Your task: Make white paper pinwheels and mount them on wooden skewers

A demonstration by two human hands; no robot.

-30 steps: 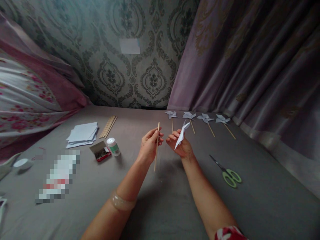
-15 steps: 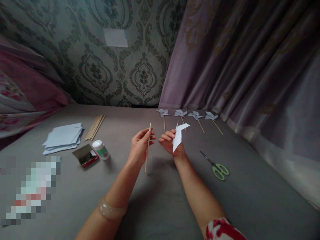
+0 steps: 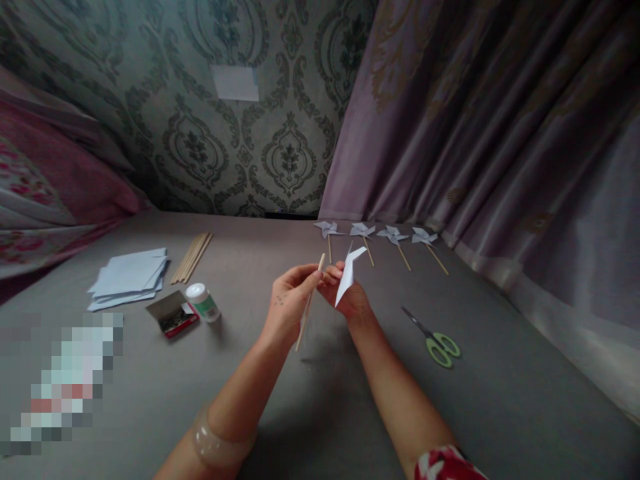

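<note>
My left hand (image 3: pixel 295 297) is closed round a thin wooden stick (image 3: pixel 306 320), gripped near its upper end and tilted a little to the right. Beside it, my right hand (image 3: pixel 347 290) holds a folded white paper pinwheel (image 3: pixel 346 280), seen nearly edge-on with its blades sticking up and down. The fingers of both hands meet, or almost meet, close to the stick's top. Whether the stick touches the paper cannot be made out. Part of the right hand's fingers is hidden behind the pinwheel.
Several finished pinwheels (image 3: pixel 393 235) on sticks lie along the back. Green-handled scissors (image 3: pixel 434 339) rest at the right. To the left are stacked white paper (image 3: pixel 130 275), spare wooden sticks (image 3: pixel 192 259), an open small box (image 3: pixel 173 315), a white-capped bottle (image 3: pixel 203 303) and a blurred-out item (image 3: pixel 70 380).
My left hand has moved right with the stick, up to the right hand. The stick leans more now. The paper pinwheel has shifted slightly left and turned a little.
</note>
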